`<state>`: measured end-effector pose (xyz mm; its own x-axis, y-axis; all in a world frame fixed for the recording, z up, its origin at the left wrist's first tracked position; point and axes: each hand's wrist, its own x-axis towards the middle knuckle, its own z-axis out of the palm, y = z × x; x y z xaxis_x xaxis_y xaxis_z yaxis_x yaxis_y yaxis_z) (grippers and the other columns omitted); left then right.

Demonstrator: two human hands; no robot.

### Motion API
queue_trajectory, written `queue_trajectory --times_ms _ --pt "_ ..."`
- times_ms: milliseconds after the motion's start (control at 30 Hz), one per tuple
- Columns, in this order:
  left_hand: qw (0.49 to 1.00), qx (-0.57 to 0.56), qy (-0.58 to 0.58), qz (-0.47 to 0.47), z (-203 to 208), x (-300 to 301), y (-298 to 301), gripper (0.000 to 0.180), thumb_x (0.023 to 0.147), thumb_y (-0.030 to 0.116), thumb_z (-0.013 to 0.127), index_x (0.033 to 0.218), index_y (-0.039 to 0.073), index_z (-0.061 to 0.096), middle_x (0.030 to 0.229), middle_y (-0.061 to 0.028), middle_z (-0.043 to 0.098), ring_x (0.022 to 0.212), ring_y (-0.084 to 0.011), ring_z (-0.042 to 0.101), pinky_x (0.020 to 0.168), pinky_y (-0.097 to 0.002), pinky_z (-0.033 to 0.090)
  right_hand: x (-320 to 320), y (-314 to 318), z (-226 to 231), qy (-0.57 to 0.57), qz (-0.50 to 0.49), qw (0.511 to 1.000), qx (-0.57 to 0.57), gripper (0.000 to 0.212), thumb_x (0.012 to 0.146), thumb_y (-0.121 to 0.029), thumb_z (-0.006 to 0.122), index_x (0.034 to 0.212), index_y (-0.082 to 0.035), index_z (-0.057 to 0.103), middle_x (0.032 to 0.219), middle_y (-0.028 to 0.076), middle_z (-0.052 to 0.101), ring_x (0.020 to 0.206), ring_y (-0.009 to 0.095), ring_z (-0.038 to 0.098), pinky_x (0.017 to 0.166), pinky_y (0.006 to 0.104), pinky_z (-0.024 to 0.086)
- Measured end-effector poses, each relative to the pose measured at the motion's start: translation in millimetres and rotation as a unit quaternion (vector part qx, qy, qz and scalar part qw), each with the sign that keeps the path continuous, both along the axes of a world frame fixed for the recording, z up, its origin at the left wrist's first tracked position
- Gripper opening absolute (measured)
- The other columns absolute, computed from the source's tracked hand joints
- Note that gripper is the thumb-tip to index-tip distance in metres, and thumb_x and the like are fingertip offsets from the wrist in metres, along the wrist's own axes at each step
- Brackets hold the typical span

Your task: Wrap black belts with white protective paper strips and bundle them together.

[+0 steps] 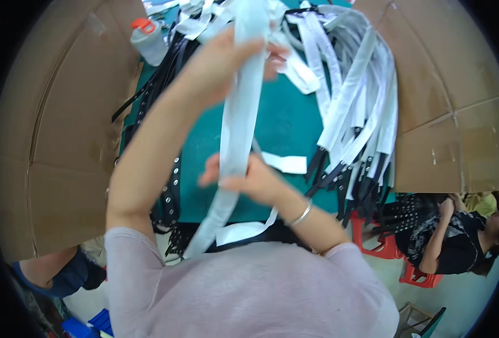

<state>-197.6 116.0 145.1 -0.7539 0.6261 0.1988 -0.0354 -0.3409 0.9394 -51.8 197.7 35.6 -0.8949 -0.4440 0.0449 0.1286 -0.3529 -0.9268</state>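
Observation:
A long white strip runs up the middle of the view, its lower end hanging toward my shirt. My left hand is closed around the upper part, thumb across the front. Lower down, my right hand pinches the same strip with its thumb in front; a bracelet circles that wrist. Both hands are slightly blurred. Whether anything lies inside the strip is hidden. Close to my right hand, a short piece of white strip rests on the green table. Another white piece lies at the near edge.
Black belts with metal eyelets lie along the left side. On the right is a heap of black belts in white sleeves. A white bottle with an orange cap stands far left. Cardboard walls flank the table. Another person sits at right.

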Motion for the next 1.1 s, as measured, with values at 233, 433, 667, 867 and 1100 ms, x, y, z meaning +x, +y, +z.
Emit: queue_trajectory --times_ms 233,433,667,867,1100 --pt "0.969 -0.161 0.116 0.146 69 -129 94 0.035 0.088 0.008 0.039 0.122 0.004 0.042 0.098 -0.0161 0.058 0.084 -0.0225 0.060 0.070 -0.0358 0.052 32 98 30 -0.063 -0.240 0.961 0.119 0.039 0.089 -0.021 0.055 0.118 0.004 0.049 0.093 0.015 0.064 0.086 0.021 0.064 0.067 0.0327 0.057" --pt "0.903 -0.313 0.295 0.021 100 -116 184 0.035 0.091 0.040 0.049 0.102 0.007 0.049 0.074 -0.0029 0.049 0.061 -0.0126 0.045 0.056 -0.0285 0.043 -64 310 120 -0.018 -0.286 0.958 0.025 0.038 0.091 -0.027 0.051 0.115 0.003 0.050 0.085 0.009 0.063 0.061 0.012 0.059 0.055 0.0236 0.049" --pt "0.766 -0.412 0.406 -0.281 -93 -34 55 0.064 0.061 0.041 0.079 0.109 0.003 0.060 0.103 -0.0156 0.061 0.096 -0.0302 0.059 0.082 -0.0370 0.047 -122 343 88 0.249 -0.445 0.372 0.776 0.041 0.083 -0.027 0.060 0.108 0.005 0.058 0.104 0.024 0.061 0.099 0.035 0.059 0.083 0.0399 0.046" --pt "0.762 -0.339 0.549 -0.050 -197 88 42 0.015 0.073 0.013 0.063 0.084 0.005 0.058 0.089 -0.0092 0.058 0.086 -0.0299 0.057 0.072 -0.0382 0.048 -68 172 9 0.217 -0.328 0.747 0.536 0.022 0.084 -0.018 0.063 0.098 -0.001 0.065 0.092 0.011 0.068 0.084 0.019 0.065 0.069 0.0292 0.050" --pt "0.884 -0.273 0.033 0.378 -97 144 -164 0.012 0.078 0.003 0.060 0.090 0.004 0.058 0.079 -0.0029 0.059 0.067 -0.0096 0.054 0.063 -0.0259 0.044 -60 40 -50 0.171 -0.280 0.830 0.452 0.020 0.082 -0.017 0.063 0.090 0.001 0.065 0.077 0.010 0.066 0.068 0.015 0.062 0.061 0.0285 0.048"
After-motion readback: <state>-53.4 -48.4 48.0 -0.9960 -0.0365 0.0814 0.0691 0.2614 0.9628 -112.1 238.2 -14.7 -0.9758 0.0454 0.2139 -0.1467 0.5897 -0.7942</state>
